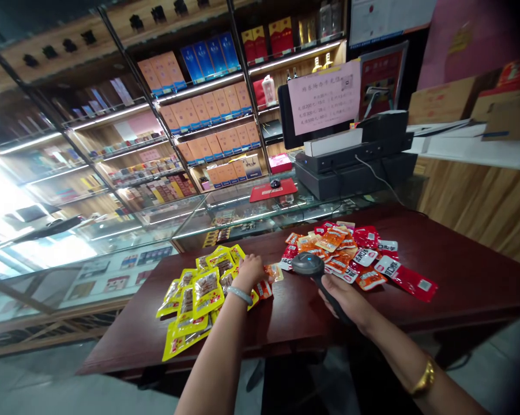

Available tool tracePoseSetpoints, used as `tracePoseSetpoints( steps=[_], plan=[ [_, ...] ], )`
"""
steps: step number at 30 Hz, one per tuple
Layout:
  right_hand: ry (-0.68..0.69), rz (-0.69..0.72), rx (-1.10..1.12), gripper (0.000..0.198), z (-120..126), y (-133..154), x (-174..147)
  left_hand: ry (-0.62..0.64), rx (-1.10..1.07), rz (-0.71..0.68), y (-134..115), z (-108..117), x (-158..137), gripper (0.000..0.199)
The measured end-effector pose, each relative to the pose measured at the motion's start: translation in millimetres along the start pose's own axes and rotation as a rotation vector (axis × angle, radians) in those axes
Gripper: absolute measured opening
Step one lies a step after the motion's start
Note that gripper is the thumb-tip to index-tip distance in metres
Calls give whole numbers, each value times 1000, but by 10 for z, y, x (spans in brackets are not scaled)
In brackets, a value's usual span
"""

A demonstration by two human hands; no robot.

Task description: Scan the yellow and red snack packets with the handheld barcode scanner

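Observation:
My right hand [344, 300] is wrapped around the handle of a dark grey barcode scanner [308, 264], its head pointing left above the table. My left hand [252, 270] is at the right edge of a pile of yellow snack packets [207, 292], fingers curled down. An orange snack packet [275, 272] sticks out from under these fingers, which seem closed on it; the fingertips are hidden. A second orange packet [264, 289] lies just below that hand. Behind the scanner, red and orange snack packets [340, 248] are heaped, with a long red packet [415, 282] at the right end.
The dark red table [294, 323] adjoins a glass display counter [238, 216]. On that counter are a red mouse pad [272, 190] with a mouse, a monitor [288, 124] bearing a pink sign, and a black cash drawer [355, 173]. Boxed goods fill the shelves behind.

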State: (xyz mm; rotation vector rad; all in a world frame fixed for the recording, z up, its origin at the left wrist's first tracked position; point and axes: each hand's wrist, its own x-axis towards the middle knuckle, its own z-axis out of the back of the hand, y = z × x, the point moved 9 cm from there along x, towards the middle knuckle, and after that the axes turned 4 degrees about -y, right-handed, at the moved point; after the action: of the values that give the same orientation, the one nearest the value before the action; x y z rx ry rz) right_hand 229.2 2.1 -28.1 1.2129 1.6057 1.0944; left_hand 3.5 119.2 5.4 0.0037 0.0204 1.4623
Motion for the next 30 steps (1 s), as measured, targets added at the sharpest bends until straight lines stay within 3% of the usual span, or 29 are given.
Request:
tracePoseSetpoints(
  steps=[4,9,15,21,24,26,30],
  plan=[
    [0,-13,-5,58,-29,-10,-10,-106,-28,26,2,56,20,50],
    [7,31,-28,55,-69,31,16,-250,-329,121,63,205,38,37],
    [8,92,1,52,-122,141,58,-234,-635,29,-234,148,8,32],
    [-40,54,28,55,-76,173,20,-268,-636,-44,-388,79,-46,32],
    [-34,52,35,56,-68,168,-11,-269,-688,17,-332,33,-36,32],
    [-29,66,34,56,-62,160,-20,-242,-844,108,-307,-36,-16,32],
    [-36,67,28,56,-35,99,-5,-108,-1193,162,-598,-161,40,36]
  ],
)
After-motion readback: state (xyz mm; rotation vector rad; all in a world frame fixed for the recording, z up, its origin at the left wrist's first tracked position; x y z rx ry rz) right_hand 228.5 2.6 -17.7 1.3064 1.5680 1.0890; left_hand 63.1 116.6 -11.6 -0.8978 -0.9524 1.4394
